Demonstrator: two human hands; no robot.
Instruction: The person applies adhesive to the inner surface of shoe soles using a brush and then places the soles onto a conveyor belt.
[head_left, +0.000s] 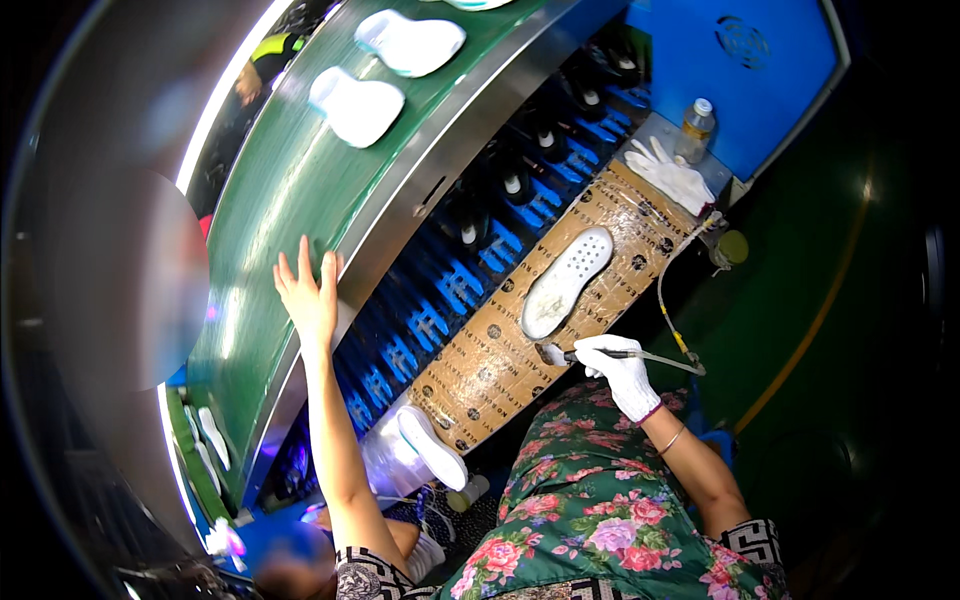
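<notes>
My bare left hand (310, 290) reaches out over the near edge of the green conveyor belt (270, 260), fingers spread and nothing in them. In a white knitted glove, my right hand (618, 372) is closed around the dark handle of a brush (590, 355). A thin hose runs from the handle's end. The brush's bristles are just below a white shoe sole (568, 282), which lies on a tape-covered cardboard sheet (480, 380). Small holes dot the sole's upper end. Another white sole (432, 447) rests at the cardboard's lower left end.
White soles (358, 105) ride on the belt at the top. Below its metal rim, dark shoes (510, 180) sit on a lower line with blue holders (430, 320). A white glove (668, 176) and a bottle (696, 128) are beside a blue panel (745, 75). Another person (290, 560) is at lower left.
</notes>
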